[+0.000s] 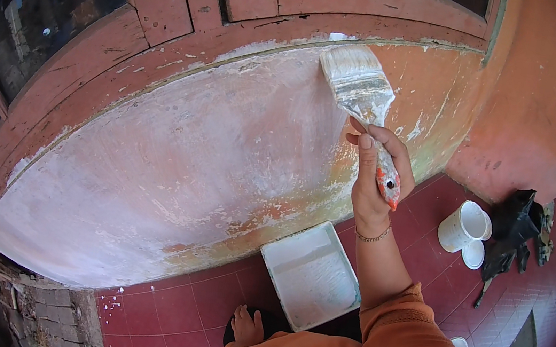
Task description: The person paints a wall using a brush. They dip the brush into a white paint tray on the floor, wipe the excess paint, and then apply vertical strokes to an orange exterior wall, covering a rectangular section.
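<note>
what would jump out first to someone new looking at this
First, probably, the wide paintbrush smeared with white, gripped in the right hand with its bristles up at the wall, below the reddish window frame. Next, the wall's contrast: chalky white left of the brush, scuffed orange to its right. Then the white paint tray on the red tiled floor, below the wall.

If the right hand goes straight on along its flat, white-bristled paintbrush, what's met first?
Probably the patchy whitish wall; the paintbrush in the right hand seems at its surface, though depth is unclear. The faded-red wooden window frame lies just beyond.
</note>
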A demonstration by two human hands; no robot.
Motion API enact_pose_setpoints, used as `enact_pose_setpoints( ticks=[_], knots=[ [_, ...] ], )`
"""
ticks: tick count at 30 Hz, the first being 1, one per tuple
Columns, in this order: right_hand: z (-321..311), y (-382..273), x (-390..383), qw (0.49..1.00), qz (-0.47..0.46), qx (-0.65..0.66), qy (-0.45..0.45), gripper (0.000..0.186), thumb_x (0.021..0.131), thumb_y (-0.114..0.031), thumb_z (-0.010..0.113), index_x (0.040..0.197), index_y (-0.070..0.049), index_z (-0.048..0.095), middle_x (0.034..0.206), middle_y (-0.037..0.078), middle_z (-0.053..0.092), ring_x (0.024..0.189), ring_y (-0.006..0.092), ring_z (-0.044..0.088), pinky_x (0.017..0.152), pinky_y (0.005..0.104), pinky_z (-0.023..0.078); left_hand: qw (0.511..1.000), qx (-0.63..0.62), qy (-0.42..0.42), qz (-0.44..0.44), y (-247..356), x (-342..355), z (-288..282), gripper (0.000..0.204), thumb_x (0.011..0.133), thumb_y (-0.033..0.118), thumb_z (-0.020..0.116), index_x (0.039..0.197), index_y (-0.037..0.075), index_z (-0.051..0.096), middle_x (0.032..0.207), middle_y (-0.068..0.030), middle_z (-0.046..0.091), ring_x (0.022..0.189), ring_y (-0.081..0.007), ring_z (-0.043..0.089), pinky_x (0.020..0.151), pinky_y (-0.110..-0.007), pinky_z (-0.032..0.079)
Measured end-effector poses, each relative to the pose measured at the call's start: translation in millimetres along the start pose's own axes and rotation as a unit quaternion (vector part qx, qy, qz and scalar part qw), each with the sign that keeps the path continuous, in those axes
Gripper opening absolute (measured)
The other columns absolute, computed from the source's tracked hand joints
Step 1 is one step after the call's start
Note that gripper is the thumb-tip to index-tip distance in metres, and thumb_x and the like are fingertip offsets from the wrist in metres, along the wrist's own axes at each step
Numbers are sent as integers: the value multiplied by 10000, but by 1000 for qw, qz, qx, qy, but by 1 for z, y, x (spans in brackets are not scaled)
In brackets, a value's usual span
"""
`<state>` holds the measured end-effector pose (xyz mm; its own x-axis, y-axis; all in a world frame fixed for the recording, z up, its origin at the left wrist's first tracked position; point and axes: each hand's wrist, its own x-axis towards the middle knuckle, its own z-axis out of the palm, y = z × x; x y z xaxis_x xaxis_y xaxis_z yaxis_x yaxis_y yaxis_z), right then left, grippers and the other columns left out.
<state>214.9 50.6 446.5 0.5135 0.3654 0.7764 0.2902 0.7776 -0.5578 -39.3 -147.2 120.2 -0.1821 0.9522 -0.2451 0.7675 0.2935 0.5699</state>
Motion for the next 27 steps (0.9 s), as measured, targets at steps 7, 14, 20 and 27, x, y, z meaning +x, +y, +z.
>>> enact_pose_setpoints(
  ticks=[7,14,20,27],
  knots=[
    [-19,3,-27,991,121,62,12,55,891,0,619,930,38,624,881,137,677,845,178,662,757,285,527,999,33,21,1,-1,2,6,579,939,401,442,1311,-41,412,1364,-230,414,1269,-400,406,1060,-559,262],
    [-11,14,8,997,47,65,23,104,875,-32,658,946,42,642,874,93,675,812,126,632,744,245,492,997,67,23,-9,4,2,7,582,932,400,451,1311,-40,415,1364,-229,416,1266,-398,408,1060,-560,263],
    [-41,28,-41,989,116,87,15,81,888,-20,633,944,39,629,869,94,667,840,142,646,744,259,518,996,81,9,-27,12,1,5,591,930,404,451,1324,-34,403,1385,-231,395,1297,-387,380,1083,-551,237],
    [-25,-8,8,986,82,143,22,106,896,-20,622,986,35,625,939,115,670,844,151,650,746,261,522,995,96,-10,-28,9,2,8,602,936,410,435,1338,-36,389,1407,-231,369,1317,-383,355,1095,-552,216]
  ],
)
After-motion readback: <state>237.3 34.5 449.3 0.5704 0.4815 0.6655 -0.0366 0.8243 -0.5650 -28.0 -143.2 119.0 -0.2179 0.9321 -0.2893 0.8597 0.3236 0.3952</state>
